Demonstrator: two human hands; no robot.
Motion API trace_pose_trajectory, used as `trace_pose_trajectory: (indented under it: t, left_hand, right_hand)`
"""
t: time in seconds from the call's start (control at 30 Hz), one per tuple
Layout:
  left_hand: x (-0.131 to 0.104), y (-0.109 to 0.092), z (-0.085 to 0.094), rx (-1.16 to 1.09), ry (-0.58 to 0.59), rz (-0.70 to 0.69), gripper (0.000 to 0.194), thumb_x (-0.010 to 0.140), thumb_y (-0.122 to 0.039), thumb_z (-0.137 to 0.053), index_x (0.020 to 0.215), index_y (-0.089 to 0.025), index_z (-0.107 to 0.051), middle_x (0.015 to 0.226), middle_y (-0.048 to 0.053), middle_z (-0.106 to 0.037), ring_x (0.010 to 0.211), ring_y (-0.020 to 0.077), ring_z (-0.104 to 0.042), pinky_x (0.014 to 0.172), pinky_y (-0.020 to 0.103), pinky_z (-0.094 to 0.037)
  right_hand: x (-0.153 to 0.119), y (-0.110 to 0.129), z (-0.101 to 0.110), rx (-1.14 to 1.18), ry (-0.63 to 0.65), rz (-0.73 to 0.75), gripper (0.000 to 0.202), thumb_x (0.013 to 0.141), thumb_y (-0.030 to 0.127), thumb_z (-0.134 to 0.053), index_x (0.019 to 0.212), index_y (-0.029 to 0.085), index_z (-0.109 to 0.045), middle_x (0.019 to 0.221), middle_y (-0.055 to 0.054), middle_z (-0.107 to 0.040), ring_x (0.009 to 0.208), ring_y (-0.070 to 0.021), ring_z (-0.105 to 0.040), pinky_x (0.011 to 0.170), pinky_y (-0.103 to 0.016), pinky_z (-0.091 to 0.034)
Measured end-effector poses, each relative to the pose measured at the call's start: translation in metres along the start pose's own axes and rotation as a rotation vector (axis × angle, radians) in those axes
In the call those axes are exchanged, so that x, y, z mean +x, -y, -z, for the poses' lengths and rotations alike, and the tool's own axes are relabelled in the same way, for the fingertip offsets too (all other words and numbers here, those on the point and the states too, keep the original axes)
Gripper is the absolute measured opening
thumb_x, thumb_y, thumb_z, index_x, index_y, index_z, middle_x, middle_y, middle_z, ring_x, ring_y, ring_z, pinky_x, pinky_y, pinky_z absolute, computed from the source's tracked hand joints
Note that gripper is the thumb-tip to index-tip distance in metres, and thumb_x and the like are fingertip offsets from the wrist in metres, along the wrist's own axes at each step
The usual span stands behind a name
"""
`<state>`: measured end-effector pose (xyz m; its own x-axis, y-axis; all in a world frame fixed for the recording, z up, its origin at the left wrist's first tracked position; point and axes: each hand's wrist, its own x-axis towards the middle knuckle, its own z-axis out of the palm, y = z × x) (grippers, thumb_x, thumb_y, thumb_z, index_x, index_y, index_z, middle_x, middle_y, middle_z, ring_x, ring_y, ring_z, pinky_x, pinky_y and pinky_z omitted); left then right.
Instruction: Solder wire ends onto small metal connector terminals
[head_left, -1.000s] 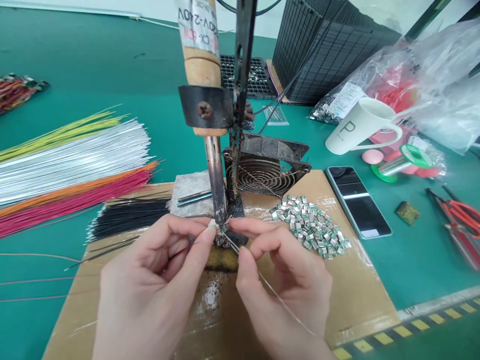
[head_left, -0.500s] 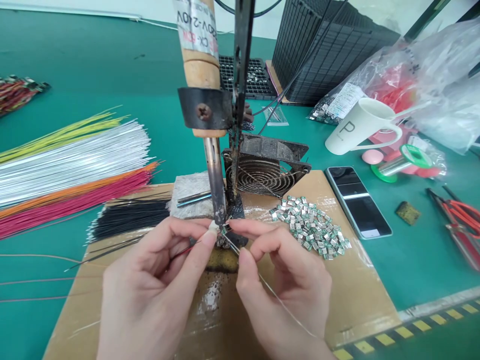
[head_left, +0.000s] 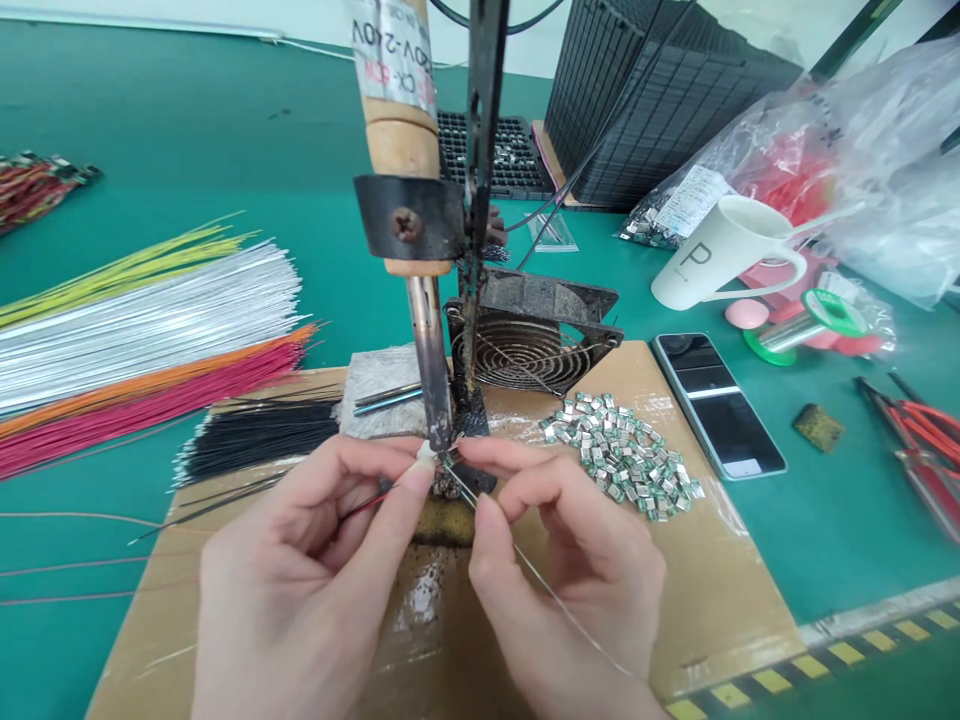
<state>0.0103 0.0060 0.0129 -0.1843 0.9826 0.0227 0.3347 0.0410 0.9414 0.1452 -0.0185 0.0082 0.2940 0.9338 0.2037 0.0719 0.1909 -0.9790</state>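
A soldering iron (head_left: 429,310) is clamped tip-down on a black upright stand (head_left: 480,190). My left hand (head_left: 300,570) is closed, pinching a small white part (head_left: 427,452) right by the iron's tip. A red wire (head_left: 364,508) runs out among its fingers. My right hand (head_left: 570,560) pinches a thin silver solder wire (head_left: 555,598), which trails down across the palm. Its index fingertip is close to the iron's tip, where a tiny piece is too small to make out. Below the tip lies a dirty yellow sponge (head_left: 442,523).
Small metal-and-green connectors (head_left: 622,455) lie heaped at right, beside a phone (head_left: 720,405). Black wires (head_left: 259,440) and coloured wire bundles (head_left: 150,330) spread leftward. Behind the stand is a fan (head_left: 536,335). A mug (head_left: 724,250), solder spool (head_left: 806,325) and pliers (head_left: 919,450) stand farther right.
Almost nothing differs. Both hands stay at the iron's tip; the right thumb and the solder wire have shifted very slightly left.
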Motion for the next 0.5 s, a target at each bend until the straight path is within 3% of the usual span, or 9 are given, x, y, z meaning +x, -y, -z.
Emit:
trace_pose_trajectory:
  t: [0.3,0.5]
  left_hand:
    - [0.0031,-0.0016,0.0004,-0.025,0.011,0.012,0.011,0.088,-0.037,-0.079,0.082,-0.029,-0.074,0.073,-0.005,-0.071,0.063,0.0096,-0.072,0.068,0.008,-0.061]
    - [0.0016,0.0011,-0.0002,-0.050,0.013,0.002,0.011,0.088,-0.037,-0.081,0.086,-0.028,-0.074,0.083,-0.005,-0.074,0.069,0.0091,-0.074,0.068,0.005,-0.060]
  right_hand:
    - [0.0021,-0.0001,-0.0002,-0.004,-0.004,0.009,0.031,0.079,-0.006,-0.067,0.080,0.025,-0.065,0.114,0.005,-0.082,0.106,-0.0137,-0.079,0.096,-0.023,-0.061]
    - [0.0011,-0.0001,-0.0005,-0.008,-0.016,0.009,0.030,0.079,-0.005,-0.068,0.080,0.025,-0.065,0.114,0.005,-0.082,0.105,-0.0131,-0.079,0.096,-0.022,-0.061]
